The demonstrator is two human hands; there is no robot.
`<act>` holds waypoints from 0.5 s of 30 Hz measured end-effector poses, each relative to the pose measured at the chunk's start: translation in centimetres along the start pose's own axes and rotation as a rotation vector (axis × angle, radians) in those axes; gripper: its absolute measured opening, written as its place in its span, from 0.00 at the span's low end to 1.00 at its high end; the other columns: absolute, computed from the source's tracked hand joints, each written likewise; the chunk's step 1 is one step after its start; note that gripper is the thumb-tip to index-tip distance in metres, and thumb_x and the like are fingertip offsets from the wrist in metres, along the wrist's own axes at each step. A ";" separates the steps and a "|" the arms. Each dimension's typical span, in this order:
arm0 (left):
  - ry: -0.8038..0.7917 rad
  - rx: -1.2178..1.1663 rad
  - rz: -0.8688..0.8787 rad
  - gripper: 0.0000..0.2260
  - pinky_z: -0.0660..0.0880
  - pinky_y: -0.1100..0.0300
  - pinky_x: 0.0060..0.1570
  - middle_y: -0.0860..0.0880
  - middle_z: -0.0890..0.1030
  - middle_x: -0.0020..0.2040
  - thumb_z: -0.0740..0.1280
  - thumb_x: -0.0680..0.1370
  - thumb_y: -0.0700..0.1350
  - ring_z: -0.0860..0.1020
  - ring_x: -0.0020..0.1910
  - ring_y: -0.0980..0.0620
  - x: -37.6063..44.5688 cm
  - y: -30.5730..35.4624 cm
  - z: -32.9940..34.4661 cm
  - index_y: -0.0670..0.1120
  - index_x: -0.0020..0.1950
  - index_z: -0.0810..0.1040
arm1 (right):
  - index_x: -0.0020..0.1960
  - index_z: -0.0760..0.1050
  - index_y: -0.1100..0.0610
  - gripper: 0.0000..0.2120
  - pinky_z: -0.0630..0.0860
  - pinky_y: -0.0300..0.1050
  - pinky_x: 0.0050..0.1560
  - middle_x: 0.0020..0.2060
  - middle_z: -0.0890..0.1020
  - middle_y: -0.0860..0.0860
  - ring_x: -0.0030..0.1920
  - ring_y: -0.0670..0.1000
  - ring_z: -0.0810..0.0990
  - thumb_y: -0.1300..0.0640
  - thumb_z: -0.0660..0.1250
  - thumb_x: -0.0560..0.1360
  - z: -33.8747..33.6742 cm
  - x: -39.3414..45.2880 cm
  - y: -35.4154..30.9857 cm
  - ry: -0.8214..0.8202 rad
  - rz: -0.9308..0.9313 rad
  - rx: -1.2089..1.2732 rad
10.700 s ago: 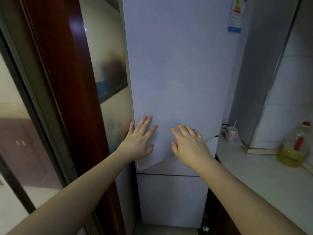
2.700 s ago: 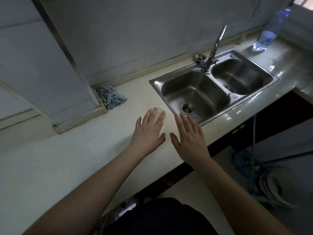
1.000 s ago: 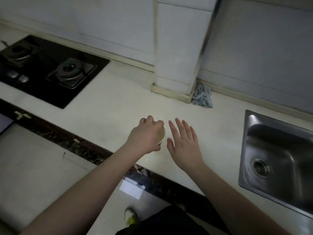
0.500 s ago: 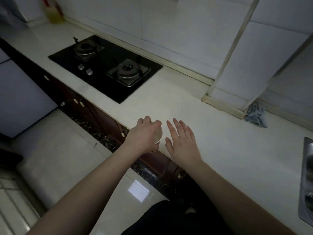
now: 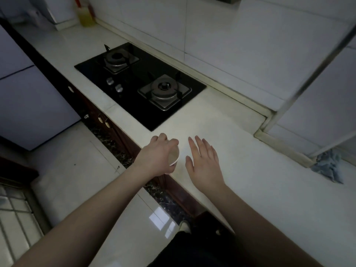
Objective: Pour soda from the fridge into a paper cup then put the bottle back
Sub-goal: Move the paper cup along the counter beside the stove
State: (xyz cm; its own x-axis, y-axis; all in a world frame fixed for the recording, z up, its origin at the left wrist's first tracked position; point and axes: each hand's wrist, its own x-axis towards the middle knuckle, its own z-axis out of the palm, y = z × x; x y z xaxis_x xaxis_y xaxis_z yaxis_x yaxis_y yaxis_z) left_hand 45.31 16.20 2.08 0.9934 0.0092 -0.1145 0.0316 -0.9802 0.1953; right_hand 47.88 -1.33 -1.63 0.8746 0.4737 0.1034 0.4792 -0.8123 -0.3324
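My left hand [image 5: 156, 156] grips a small white paper cup [image 5: 174, 158], fingers curled round its side, above the front edge of the pale countertop [image 5: 221, 120]. The cup's open mouth tilts toward the right. My right hand [image 5: 204, 162] hovers flat beside the cup with straight fingers, holding nothing. The white fridge [image 5: 28, 97] stands at the left, its doors closed. No soda bottle is in view.
A black two-burner gas hob [image 5: 140, 83] is set into the counter beyond my hands. A yellow oil bottle [image 5: 85, 15] stands at the far corner. A blue-grey rag [image 5: 329, 166] lies at the base of a tiled column on the right. Dark cabinet doors [image 5: 107, 124] run under the counter.
My view has swung further left along the counter; the hob is now nearer the centre and the fridge shows more at the left. My left hand still carries the cup, my right stays beside it.
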 end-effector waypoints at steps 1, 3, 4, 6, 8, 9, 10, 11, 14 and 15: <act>0.005 -0.003 -0.006 0.29 0.79 0.52 0.46 0.49 0.68 0.62 0.71 0.70 0.58 0.68 0.62 0.48 0.8 -0.4 -0.1 0.56 0.68 0.66 | 0.76 0.58 0.54 0.27 0.58 0.57 0.73 0.74 0.63 0.55 0.74 0.57 0.60 0.47 0.47 0.79 0.2 1.2 0.0 0.000 0.009 0.016; 0.016 -0.003 -0.009 0.28 0.79 0.52 0.46 0.49 0.68 0.63 0.70 0.71 0.59 0.67 0.63 0.48 2.3 -1.1 -0.5 0.56 0.69 0.66 | 0.76 0.58 0.54 0.27 0.59 0.58 0.73 0.74 0.64 0.55 0.74 0.57 0.60 0.47 0.47 0.79 0.5 3.5 0.2 0.000 0.019 0.029; 0.017 -0.004 -0.007 0.28 0.79 0.52 0.46 0.50 0.68 0.63 0.70 0.71 0.59 0.67 0.63 0.48 3.1 -1.4 -0.7 0.56 0.69 0.66 | 0.76 0.59 0.54 0.27 0.59 0.58 0.73 0.74 0.64 0.54 0.74 0.57 0.60 0.47 0.48 0.79 0.6 4.5 0.3 -0.005 0.015 0.027; 0.022 -0.012 -0.006 0.28 0.79 0.52 0.46 0.50 0.67 0.63 0.70 0.72 0.59 0.67 0.63 0.49 4.6 -2.1 -0.9 0.56 0.69 0.66 | 0.76 0.59 0.53 0.26 0.59 0.58 0.72 0.74 0.64 0.53 0.74 0.57 0.60 0.47 0.48 0.79 0.9 6.1 0.6 -0.023 0.003 0.012; 0.039 -0.019 -0.002 0.27 0.78 0.53 0.46 0.50 0.67 0.64 0.70 0.72 0.59 0.66 0.64 0.49 6.1 -2.6 -1.1 0.56 0.69 0.66 | 0.76 0.60 0.52 0.26 0.60 0.58 0.72 0.74 0.64 0.53 0.74 0.57 0.60 0.47 0.48 0.80 1.1 7.5 0.8 -0.024 0.000 -0.007; 0.043 -0.014 0.007 0.27 0.78 0.54 0.46 0.50 0.67 0.64 0.70 0.72 0.59 0.66 0.64 0.49 6.9 -2.9 -1.1 0.56 0.69 0.66 | 0.76 0.59 0.52 0.26 0.61 0.59 0.71 0.74 0.64 0.53 0.74 0.58 0.60 0.47 0.48 0.80 1.2 8.2 0.8 -0.028 0.011 -0.014; 0.039 -0.007 0.019 0.28 0.78 0.54 0.46 0.50 0.67 0.64 0.70 0.72 0.58 0.66 0.64 0.49 7.7 -3.2 -1.1 0.57 0.69 0.66 | 0.76 0.59 0.51 0.26 0.61 0.59 0.71 0.74 0.64 0.53 0.74 0.58 0.60 0.46 0.47 0.80 1.2 8.8 0.8 -0.034 0.022 -0.022; 0.029 -0.002 0.034 0.28 0.78 0.54 0.46 0.50 0.67 0.64 0.70 0.72 0.58 0.66 0.64 0.49 8.6 -3.5 -1.2 0.57 0.70 0.66 | 0.76 0.59 0.51 0.26 0.61 0.59 0.72 0.74 0.64 0.53 0.74 0.58 0.60 0.46 0.47 0.80 1.3 9.3 0.8 -0.043 0.030 -0.031; -0.018 0.007 0.089 0.28 0.78 0.53 0.46 0.50 0.66 0.65 0.70 0.72 0.58 0.65 0.65 0.48 11.3 -4.7 -1.1 0.57 0.70 0.65 | 0.77 0.55 0.50 0.27 0.59 0.60 0.72 0.76 0.61 0.53 0.75 0.57 0.57 0.45 0.45 0.80 2.0 11.1 0.6 -0.068 0.079 -0.048; -0.031 0.008 0.115 0.28 0.78 0.52 0.46 0.49 0.66 0.65 0.70 0.72 0.58 0.65 0.65 0.48 12.5 -5.2 -1.0 0.56 0.70 0.65 | 0.77 0.54 0.50 0.27 0.57 0.59 0.73 0.76 0.59 0.53 0.76 0.57 0.55 0.44 0.44 0.80 2.3 11.9 0.6 -0.078 0.111 -0.065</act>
State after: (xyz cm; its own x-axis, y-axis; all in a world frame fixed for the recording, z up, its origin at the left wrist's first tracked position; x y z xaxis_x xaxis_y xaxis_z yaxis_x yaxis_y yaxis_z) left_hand 57.64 21.58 0.62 0.9865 -0.1096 -0.1215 -0.0836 -0.9760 0.2012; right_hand 58.39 4.59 -2.76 0.9153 0.4027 -0.0043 0.3859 -0.8802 -0.2763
